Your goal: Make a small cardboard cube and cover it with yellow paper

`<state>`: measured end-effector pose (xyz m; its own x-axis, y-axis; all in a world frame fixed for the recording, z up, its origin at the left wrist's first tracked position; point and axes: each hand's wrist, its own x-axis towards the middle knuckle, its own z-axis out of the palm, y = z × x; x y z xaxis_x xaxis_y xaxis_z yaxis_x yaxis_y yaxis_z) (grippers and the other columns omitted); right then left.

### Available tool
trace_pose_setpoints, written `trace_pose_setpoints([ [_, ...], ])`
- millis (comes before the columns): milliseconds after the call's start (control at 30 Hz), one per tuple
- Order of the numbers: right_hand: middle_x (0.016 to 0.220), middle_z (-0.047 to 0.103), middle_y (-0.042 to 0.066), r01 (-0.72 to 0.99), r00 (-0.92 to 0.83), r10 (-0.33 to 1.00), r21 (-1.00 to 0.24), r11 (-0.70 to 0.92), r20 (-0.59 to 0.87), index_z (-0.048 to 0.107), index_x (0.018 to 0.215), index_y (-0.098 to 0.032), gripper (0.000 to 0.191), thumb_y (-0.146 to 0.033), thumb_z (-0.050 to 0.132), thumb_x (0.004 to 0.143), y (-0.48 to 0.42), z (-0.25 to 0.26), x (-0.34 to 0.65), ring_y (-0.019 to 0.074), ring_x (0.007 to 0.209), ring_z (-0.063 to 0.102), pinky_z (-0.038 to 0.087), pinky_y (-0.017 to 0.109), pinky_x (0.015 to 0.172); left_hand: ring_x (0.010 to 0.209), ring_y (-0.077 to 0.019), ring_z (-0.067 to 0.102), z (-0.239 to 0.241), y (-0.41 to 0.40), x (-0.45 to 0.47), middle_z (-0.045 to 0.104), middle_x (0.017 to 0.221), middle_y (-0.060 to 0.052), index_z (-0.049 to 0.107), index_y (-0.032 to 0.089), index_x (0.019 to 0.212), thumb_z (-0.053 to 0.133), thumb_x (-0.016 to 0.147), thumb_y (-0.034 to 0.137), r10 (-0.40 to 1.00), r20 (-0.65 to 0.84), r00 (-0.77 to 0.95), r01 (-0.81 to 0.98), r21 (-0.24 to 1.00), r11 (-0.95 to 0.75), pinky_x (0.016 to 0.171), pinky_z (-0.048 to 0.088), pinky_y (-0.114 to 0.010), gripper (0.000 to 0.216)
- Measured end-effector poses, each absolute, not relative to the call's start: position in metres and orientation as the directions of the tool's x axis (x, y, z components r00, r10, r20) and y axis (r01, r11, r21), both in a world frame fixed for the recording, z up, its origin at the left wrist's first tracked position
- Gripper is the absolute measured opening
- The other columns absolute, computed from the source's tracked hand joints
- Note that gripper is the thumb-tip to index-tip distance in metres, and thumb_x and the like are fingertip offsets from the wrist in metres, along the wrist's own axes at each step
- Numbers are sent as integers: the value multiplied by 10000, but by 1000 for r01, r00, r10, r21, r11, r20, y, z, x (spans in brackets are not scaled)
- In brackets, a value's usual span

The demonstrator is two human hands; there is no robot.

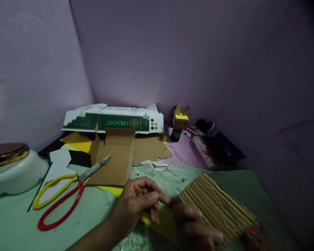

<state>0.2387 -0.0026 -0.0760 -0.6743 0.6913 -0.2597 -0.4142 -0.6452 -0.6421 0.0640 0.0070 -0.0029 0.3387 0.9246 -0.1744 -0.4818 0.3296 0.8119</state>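
My left hand [137, 204] is at the front middle, its thumb and fingers pressed together. Anything pinched between them is too small or hidden to make out. My right hand [193, 223] is beside it, its index finger stretched out and touching the left fingertips. Its other fingers are loosely bent and apart, and nothing shows in them. Beneath both hands lies a strip of yellow paper [163, 223]. A piece of corrugated cardboard [217, 205] is just right of the right hand. Scissors [80, 183] with one yellow and one red handle lie partly open on the left.
Folded brown cardboard [117, 153] lies behind the hands, before a white and green box [117, 120]. A cardboard figure with ears [180, 122] stands at the back right. A white ceramic pot [18, 174] is far left; a pink-white box [202, 151] lies right.
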Motion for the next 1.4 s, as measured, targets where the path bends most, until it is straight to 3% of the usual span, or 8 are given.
trace_pose_setpoints([
  [100,502,523,-169,-437,-638,656,-511,-740,-404,678,1119,-290,668,-546,95,917,-3,-65,239,-101,231,-114,64,34,325,279,-71,479,-1,6,67,611,434,29,566,144,632,773,625,290,933,-214,290,-488,805,336,335,463,-200,254],
  [300,509,534,-182,-472,-707,525,-238,-849,-474,644,1151,-257,689,-399,12,917,-2,-49,248,-108,193,198,127,59,387,271,-61,450,0,5,68,597,442,43,540,154,628,752,619,286,943,-218,251,-456,833,314,332,472,-220,250],
  [533,560,561,-181,-440,-658,658,-522,-730,-365,677,1114,-305,658,-526,85,933,-6,-63,241,-107,237,-82,91,28,357,343,-70,522,-3,4,64,662,546,-8,547,147,686,740,648,277,958,-134,253,-366,904,223,386,449,-189,236],
  [700,650,652,-125,-417,-556,731,-629,-656,-394,711,1044,-316,542,-499,210,956,-9,-73,243,-94,248,35,186,36,352,400,-61,500,-8,1,68,659,589,4,527,170,688,774,626,253,976,-80,204,-311,940,142,374,418,-159,268],
  [933,699,670,-133,-390,-630,657,-564,-728,-414,719,1036,-320,548,-439,189,964,-6,-66,251,-102,247,151,237,45,392,419,-63,504,-1,0,68,716,653,-40,539,172,682,716,697,237,982,-63,178,-160,983,92,401,420,-166,189],
  [1167,577,495,-170,-486,-671,679,-514,-707,-299,680,1118,-316,510,-597,329,878,-7,-56,242,-81,280,-76,65,24,325,490,-97,574,-10,-3,62,737,770,-72,566,161,803,624,748,199,975,36,220,-190,982,7,484,480,-216,88],
  [1300,607,488,-153,-465,-718,631,-472,-749,-294,672,1147,-291,539,-615,344,868,-9,-54,241,-68,301,-25,158,20,352,498,-98,563,-9,-5,64,722,766,-60,555,167,802,621,738,205,974,21,224,-183,983,21,498,480,-226,100],
  [1400,665,562,-104,-457,-695,679,-583,-672,-237,656,1187,-293,692,-762,360,774,-7,-52,243,-59,293,133,290,58,357,535,-113,564,-4,-2,62,687,715,-32,583,164,823,608,749,240,983,-13,184,-58,998,24,520,466,-231,109],
])
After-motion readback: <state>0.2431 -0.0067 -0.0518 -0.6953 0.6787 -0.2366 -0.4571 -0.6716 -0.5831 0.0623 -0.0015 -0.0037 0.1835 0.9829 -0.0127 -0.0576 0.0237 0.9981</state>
